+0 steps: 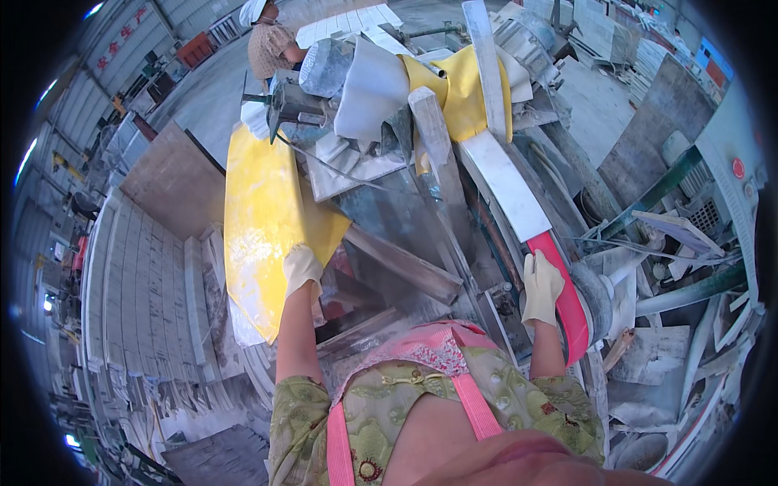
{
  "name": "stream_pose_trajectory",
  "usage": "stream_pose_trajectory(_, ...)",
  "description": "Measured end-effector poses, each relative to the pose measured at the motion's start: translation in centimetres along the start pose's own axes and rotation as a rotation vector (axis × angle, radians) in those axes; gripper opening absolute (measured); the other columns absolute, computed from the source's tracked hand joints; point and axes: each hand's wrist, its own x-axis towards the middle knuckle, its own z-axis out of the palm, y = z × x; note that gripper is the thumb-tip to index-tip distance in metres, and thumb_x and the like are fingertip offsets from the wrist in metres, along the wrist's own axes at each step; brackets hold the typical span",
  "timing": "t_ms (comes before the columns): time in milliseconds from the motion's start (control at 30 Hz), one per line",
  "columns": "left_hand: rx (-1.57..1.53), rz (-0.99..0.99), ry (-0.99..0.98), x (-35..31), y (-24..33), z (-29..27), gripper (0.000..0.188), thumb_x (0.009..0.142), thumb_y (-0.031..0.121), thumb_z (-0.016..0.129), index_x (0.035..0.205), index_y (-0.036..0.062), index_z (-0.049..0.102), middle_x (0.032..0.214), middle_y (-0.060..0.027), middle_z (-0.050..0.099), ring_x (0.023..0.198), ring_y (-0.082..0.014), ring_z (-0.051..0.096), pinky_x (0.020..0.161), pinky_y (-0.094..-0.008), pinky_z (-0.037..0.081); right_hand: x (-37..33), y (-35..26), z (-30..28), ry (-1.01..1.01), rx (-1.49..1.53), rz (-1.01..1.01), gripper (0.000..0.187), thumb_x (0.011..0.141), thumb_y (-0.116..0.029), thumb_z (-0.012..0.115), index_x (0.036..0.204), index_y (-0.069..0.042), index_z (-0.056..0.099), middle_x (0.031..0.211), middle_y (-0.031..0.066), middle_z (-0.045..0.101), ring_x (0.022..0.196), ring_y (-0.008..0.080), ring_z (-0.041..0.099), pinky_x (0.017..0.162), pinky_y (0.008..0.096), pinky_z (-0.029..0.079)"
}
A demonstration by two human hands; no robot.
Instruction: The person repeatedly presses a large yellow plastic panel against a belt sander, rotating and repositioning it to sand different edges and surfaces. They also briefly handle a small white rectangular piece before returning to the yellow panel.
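Note:
My left hand (302,270), in a pale cream glove, touches the right edge of a shiny yellow sheet (263,223) that hangs over something at my left. Its fingers are foreshortened, so their grip is unclear. On the right, my gloved right hand (541,290) is closed at the left edge of a curved red strip (572,312), fingers bent over it. A long white slab (509,188) slopes away from me along a narrow rail, its near end meeting the strip. Just right of the strip stands a grey round wheel (594,298).
Stacked grey slabs (142,283) line the left side. Timber and a slanted beam (405,263) lie between my arms. Ahead, yellow cloth (462,93) drapes over machinery; a person (271,44) stands beyond. Broken offcuts (648,356) and a panel with a red button (738,168) are right.

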Motion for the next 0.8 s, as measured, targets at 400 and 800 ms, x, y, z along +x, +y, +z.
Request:
stream_pose_trajectory(400, -0.027, 0.183, -0.109, 0.5, -0.5, -1.1, 0.033, 0.085, 0.026, 0.062, 0.105, 0.0023, 0.072, 0.105, -0.023, 0.073, 0.102, -0.0424, 0.069, 0.086, -0.05, 0.054, 0.0, 0.6, -1.6, 0.216, 0.153, -0.099, 0.015, 0.085, -0.018, 0.062, 0.091, -0.004, 0.065, 0.082, 0.0172, 0.068, 0.086, 0.0386, 0.068, 0.082, 0.0527, 0.05)
stream_pose_trajectory(800, 0.017, 0.068, -0.204, -0.2, 0.3, -2.9, 0.038, 0.089, 0.029, 0.058, 0.114, 0.003, 0.069, 0.114, -0.0251, 0.071, 0.11, -0.0413, 0.067, 0.091, -0.0486, 0.053, 1.4, -1.7, 1.6, 0.369, 0.263, -0.306, 0.049, 0.085, -0.024, 0.069, 0.124, 0.002, 0.056, 0.133, 0.0195, 0.056, 0.131, 0.0355, 0.049, 0.114, 0.0463, 0.036)
